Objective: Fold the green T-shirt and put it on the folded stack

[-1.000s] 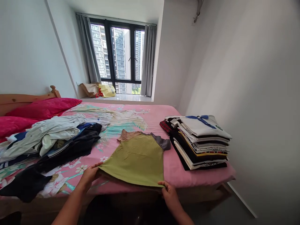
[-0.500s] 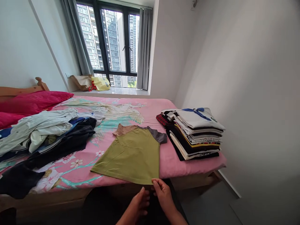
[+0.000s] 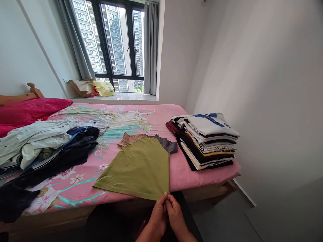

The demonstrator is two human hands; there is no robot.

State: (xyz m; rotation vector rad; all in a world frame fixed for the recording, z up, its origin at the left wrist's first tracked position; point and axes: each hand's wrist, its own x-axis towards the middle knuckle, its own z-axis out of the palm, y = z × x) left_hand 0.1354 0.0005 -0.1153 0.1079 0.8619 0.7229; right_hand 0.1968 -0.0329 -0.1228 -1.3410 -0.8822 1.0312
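An olive green T-shirt [image 3: 141,168] lies spread on the bed, with one brown sleeve and one dark grey sleeve pointing away from me. Its hem runs along the near edge of the mattress. At the hem's right corner, my right hand [image 3: 175,211] pinches the fabric between thumb and fingers. My left hand [image 3: 158,213] is pressed close beside it, its fingers closed at the same corner. The fingertips of both hands overlap, so part of the grip is hidden.
A tall stack of folded clothes [image 3: 209,143] stands right of the shirt. On the left lies a loose heap of clothes [image 3: 50,144], dark garments hanging toward the edge. Behind it are red pillows [image 3: 32,109]. Bags [image 3: 103,88] sit on the windowsill.
My left hand has moved up and right to the hem corner and closed there beside my right hand. The view has shifted slightly to the right.
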